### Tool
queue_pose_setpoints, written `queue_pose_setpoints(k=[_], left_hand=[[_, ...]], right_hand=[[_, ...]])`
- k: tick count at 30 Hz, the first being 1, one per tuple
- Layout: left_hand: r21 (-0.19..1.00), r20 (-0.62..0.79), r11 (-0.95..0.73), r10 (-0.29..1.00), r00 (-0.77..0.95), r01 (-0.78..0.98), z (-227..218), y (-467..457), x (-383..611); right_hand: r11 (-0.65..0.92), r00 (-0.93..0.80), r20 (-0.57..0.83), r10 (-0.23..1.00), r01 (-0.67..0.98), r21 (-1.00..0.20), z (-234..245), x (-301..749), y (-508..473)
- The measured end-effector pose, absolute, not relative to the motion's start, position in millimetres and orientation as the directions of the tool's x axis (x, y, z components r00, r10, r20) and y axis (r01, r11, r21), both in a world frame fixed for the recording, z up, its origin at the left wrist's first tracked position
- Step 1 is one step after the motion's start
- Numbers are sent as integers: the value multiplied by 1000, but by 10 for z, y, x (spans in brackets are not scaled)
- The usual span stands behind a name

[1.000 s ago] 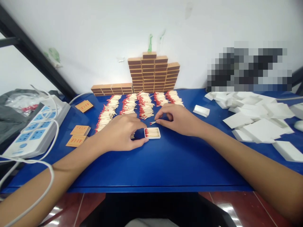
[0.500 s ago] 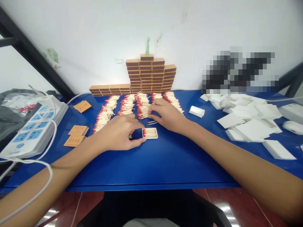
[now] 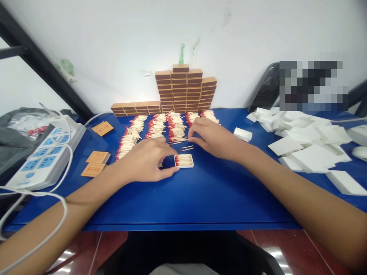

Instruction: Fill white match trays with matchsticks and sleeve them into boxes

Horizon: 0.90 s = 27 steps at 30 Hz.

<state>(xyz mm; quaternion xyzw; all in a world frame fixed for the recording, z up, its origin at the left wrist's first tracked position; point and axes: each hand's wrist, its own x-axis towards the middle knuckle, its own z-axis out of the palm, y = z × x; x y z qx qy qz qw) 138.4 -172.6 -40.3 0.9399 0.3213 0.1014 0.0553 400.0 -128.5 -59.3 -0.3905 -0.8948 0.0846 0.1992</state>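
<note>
A small white matchbox tray [image 3: 184, 165] with red-tipped matches lies on the blue table. My left hand [image 3: 150, 160] has its thumb and index finger at the two corners of the tray's left end, steadying it. Behind the tray, my right hand [image 3: 210, 137] pinches its fingertips at the stick end of a match [image 3: 179, 142], beside the third row of matches [image 3: 175, 128]. Two loose matches [image 3: 187, 148] lie between that hand and the tray. More rows of matches [image 3: 130, 133] stretch toward the wall, partly hidden by my hands.
Stacked matchboxes [image 3: 186, 89] stand against the wall. Orange matchboxes [image 3: 94, 169] and a power strip [image 3: 43, 156] with white cables are on the left. An empty white tray [image 3: 243, 134] and a heap of white trays [image 3: 309, 139] lie on the right.
My right hand has drawn back slightly to the right, away from the third row of matches. The left hand stays at the tray. The view has shifted a little.
</note>
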Motion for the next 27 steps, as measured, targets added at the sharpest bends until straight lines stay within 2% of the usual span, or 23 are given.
queue_pose_setpoints(k=[6, 11, 16, 27], left_hand=[[163, 160, -789, 614, 773, 593, -417, -1723, 1374], [160, 164, -785, 620, 768, 599, -406, -1718, 1371], [174, 153, -781, 623, 767, 600, -394, -1730, 1373], [169, 183, -793, 609, 772, 586, -407, -1704, 1364]], right_hand=[[654, -637, 186, 748, 660, -370, -573, 4035, -1352], [673, -658, 199, 726, 620, -405, -605, 4048, -1385], [680, -666, 192, 721, 625, -384, -671, 4040, -1361], [618, -600, 199, 775, 654, -435, -548, 4067, -1430]])
